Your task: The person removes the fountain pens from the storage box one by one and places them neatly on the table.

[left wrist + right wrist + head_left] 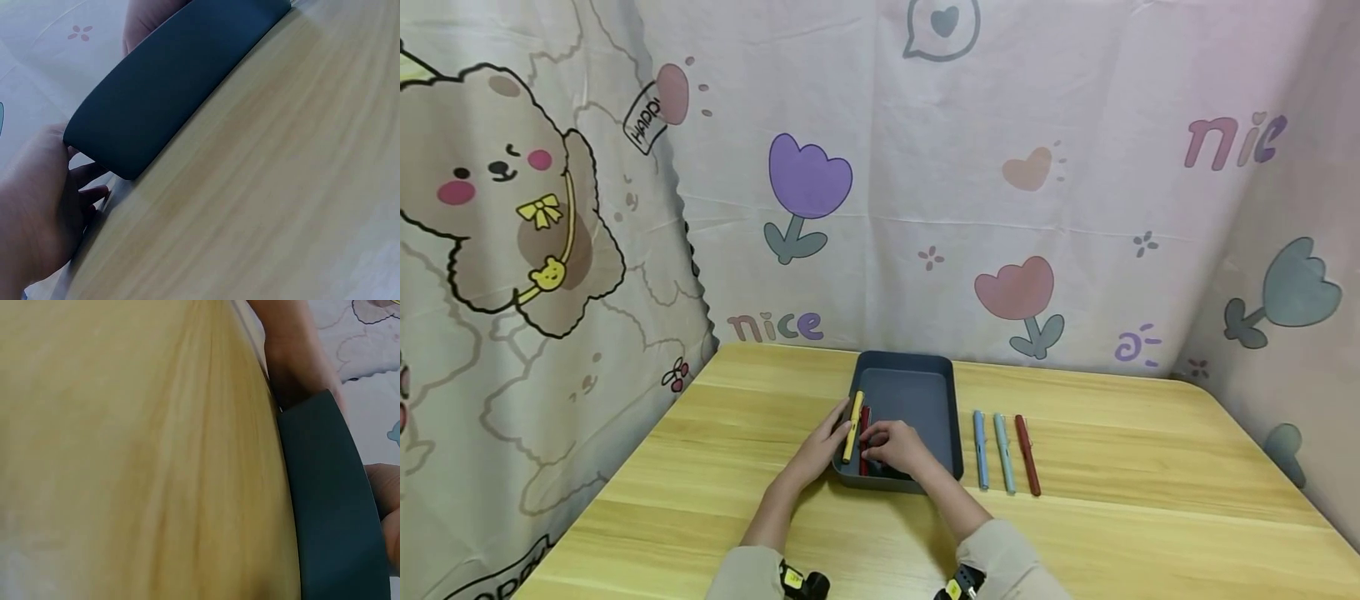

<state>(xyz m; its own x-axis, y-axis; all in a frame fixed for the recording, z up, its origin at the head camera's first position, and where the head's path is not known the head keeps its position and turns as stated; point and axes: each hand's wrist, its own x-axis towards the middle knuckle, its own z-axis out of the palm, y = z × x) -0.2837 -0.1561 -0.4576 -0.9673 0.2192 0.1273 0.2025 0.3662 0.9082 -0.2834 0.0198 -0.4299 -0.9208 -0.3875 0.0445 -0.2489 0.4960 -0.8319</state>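
A dark grey-blue rectangular tray (pixel 917 396) lies on the table. My left hand (pixel 816 450) holds its left wall, the fingers along the outside and the thumb over the rim. Just inside that wall, a yellow pen (pixel 853 425) lies lengthwise, close by the left thumb. Beside it is a dark red pen (pixel 865 417), which my right hand (pixel 897 447) pinches over the tray floor between thumb and fingers. The tray's front wall (pixel 169 75) hides most of the right hand in the left wrist view. Also in the right wrist view, the tray wall (pixel 337 506) hides the pens.
To the right of the tray, a blue pen (pixel 981 450), a light teal pen (pixel 1004 454) and another red pen (pixel 1027 456) lie side by side. They rest on the wood-grain table (pixel 1150 467). A printed curtain (pixel 887 183) stands behind and at both sides.
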